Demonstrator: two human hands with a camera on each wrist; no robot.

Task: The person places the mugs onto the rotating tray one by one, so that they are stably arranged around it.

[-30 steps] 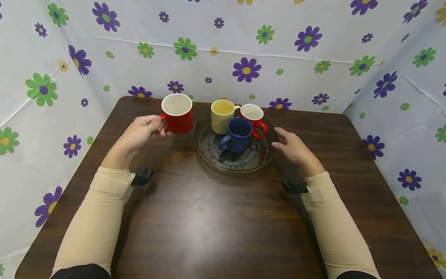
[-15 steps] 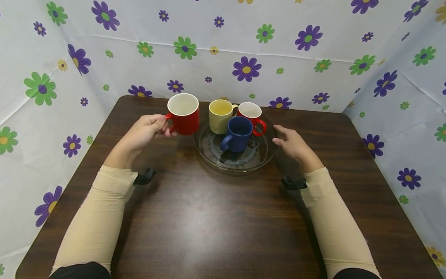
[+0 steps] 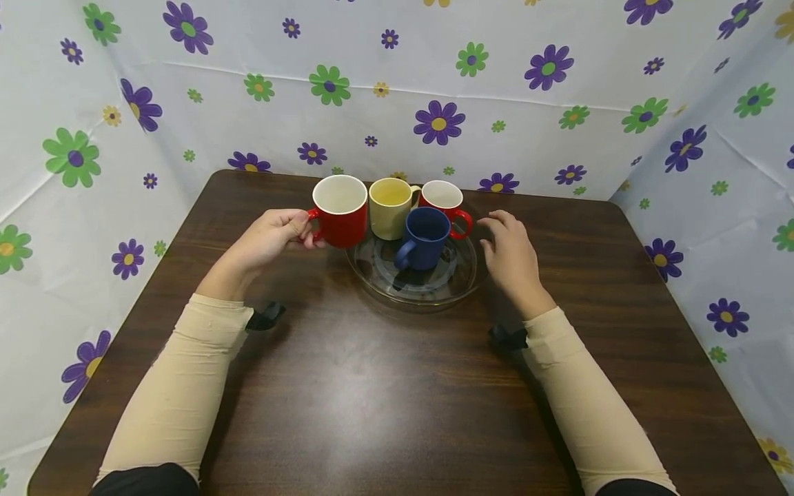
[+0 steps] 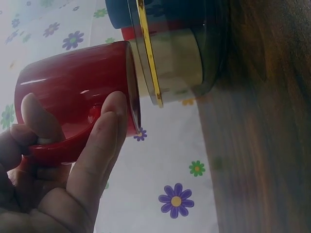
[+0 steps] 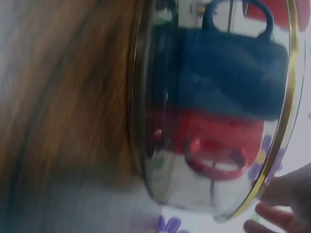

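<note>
My left hand [image 3: 273,238] grips the handle of a large red mug [image 3: 349,229], white inside and upright. In the left wrist view this mug is higher than the rim of a clear glass dish [image 4: 149,53]. From the head view it overlaps the dish's left edge, close beside a yellow mug [image 3: 386,217]. That mug stands in the dish with a blue mug [image 3: 429,242] in front and a smaller red mug [image 3: 442,195] behind. My right hand [image 3: 511,258] is by the dish's right rim, fingers loosely bent and holding nothing; whether they touch the rim is unclear.
Beneath the dish is a dark brown wooden table [image 3: 372,399]. A white curtain [image 3: 372,55] with purple, green and yellow flowers hangs behind it and along both sides.
The left hand has carried the large red mug rightward, up to the yellow mug and the dish's left edge. My right hand has shifted a little left and turned at the right rim.
</note>
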